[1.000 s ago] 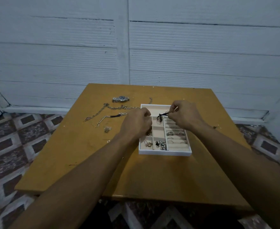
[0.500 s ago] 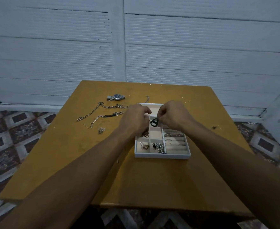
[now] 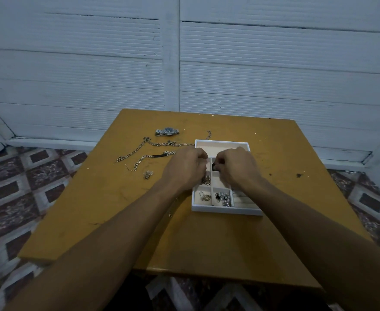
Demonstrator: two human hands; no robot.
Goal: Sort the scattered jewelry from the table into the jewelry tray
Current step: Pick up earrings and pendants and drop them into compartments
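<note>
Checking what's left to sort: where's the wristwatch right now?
Head view: the wristwatch lies on the table, far side, left of centre, just beyond the long chain and up-left of the far-left corner of the jewelry tray.

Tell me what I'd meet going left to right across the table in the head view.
From the left: small trinket → wristwatch → jewelry tray → dark mark.
</note>
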